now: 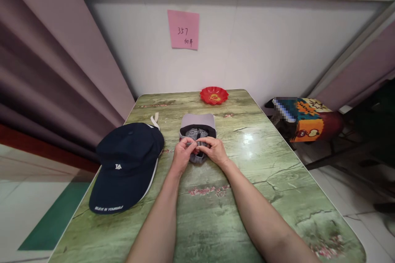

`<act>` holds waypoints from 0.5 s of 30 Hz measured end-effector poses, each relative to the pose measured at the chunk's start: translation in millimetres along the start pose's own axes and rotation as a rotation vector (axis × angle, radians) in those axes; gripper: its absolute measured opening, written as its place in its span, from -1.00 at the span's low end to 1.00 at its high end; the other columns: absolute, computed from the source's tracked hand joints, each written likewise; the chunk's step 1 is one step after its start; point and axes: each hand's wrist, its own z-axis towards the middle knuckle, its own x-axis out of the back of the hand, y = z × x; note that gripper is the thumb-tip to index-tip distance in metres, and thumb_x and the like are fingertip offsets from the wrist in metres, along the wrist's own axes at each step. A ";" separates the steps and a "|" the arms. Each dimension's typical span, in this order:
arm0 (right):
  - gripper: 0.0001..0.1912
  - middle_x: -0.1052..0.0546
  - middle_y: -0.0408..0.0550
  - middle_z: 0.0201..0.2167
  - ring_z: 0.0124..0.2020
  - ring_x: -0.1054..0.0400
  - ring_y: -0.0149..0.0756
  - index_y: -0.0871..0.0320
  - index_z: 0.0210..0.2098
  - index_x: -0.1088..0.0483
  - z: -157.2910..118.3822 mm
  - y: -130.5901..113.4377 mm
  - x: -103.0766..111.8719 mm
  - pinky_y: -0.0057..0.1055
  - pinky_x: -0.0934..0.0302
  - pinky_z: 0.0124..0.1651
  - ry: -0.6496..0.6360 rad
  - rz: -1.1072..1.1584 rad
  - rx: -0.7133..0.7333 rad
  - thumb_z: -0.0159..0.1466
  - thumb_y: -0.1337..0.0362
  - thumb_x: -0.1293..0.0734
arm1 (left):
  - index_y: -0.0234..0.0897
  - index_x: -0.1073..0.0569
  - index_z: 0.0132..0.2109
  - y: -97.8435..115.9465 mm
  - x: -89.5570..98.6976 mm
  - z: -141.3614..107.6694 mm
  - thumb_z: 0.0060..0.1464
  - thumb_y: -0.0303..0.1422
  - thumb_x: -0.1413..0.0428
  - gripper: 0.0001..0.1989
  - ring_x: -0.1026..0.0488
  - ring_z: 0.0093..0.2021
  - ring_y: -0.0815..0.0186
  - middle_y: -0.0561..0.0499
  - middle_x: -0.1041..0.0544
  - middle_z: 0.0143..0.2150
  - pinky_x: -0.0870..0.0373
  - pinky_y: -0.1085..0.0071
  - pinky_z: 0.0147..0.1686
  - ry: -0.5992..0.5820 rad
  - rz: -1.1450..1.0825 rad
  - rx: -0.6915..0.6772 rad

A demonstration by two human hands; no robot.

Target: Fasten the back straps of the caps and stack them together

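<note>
Both hands on one thing: a small lilac-grey fabric cap with a black inner band [197,120], lying on the green wood-patterned table with pink blossom prints [202,222]. Cap sits about mid-table, brim pointing away from the person, its inside partly in view. Pale lettering inside the crown, too small to read.

Left hand [184,152]: grip closed, thumb and fingertips pinching the cap's near edge. Right hand [214,151]: likewise closed, pinching the same edge from the other side. Fingertips of the two nearly meet; the exact part between them is mostly covered by the fingers.

Left of the hands, well apart from the grey cap: a larger navy-blue fabric cap with white edging [129,152], crown up, brim towards the person and near the table's left edge. Small white emblem on the front, like "TA" or "LA". White print along the brim reads "BELIEVE IN YOURSELF". A pale strap end sticks out behind the crown.

Far edge of table: a shallow red dish with a scalloped rim and yellow design [205,98]. Above, on the white wall [271,41], a square pink paper note [183,20], handwritten "357", two Chinese characters below; first looks like 向, second unclear.

Right of the table, lower down: an orange, yellow and teal printed item [310,124], cartoon figures, lettering like "MOM" or "WOW"; one patch pixelated.
</note>
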 end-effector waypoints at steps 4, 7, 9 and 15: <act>-0.76 -0.55 -0.12 -0.42 -0.51 -0.29 -0.40 0.06 -0.17 -0.58 0.1 1.4 0.4 -0.47 -0.15 -0.41 -0.012 -0.013 -0.008 0.16 0.16 -0.45 | -0.28 -0.37 -0.33 -2.2 1.6 0.5 0.00 -0.23 -0.23 -0.76 -0.41 -0.52 0.39 0.09 -0.49 -0.54 -0.34 0.48 -0.43 -0.022 0.006 0.000; -0.76 -0.55 -0.12 -0.42 -0.51 -0.29 -0.41 0.07 -0.18 -0.58 0.2 1.9 -0.4 -0.47 -0.15 -0.41 -0.014 -0.015 -0.011 0.16 0.17 -0.45 | -0.28 -0.35 -0.34 -2.2 1.2 0.1 0.02 -0.22 -0.22 -0.76 -0.40 -0.53 0.38 0.10 -0.48 -0.53 -0.34 0.48 -0.44 -0.040 0.002 -0.001; -0.76 -0.56 -0.12 -0.42 -0.52 -0.28 -0.41 0.08 -0.19 -0.58 0.3 1.4 -0.8 -0.48 -0.15 -0.42 -0.008 -0.008 -0.015 0.15 0.17 -0.45 | -0.27 -0.35 -0.34 -1.8 0.1 -0.2 0.02 -0.22 -0.21 -0.76 -0.39 -0.53 0.38 0.10 -0.46 -0.53 -0.34 0.47 -0.44 -0.039 0.014 -0.010; -0.57 -0.58 -0.16 -0.30 -0.55 -0.26 -0.42 0.02 0.01 -0.47 0.8 -3.6 7.7 -0.44 -0.16 -0.40 0.021 -0.150 -0.036 0.13 0.19 -0.45 | -0.25 -0.40 -0.32 5.2 -0.6 -1.1 0.03 -0.28 -0.19 -0.84 -0.41 -0.37 0.34 0.03 -0.47 -0.35 -0.34 0.46 -0.35 0.135 0.235 -0.221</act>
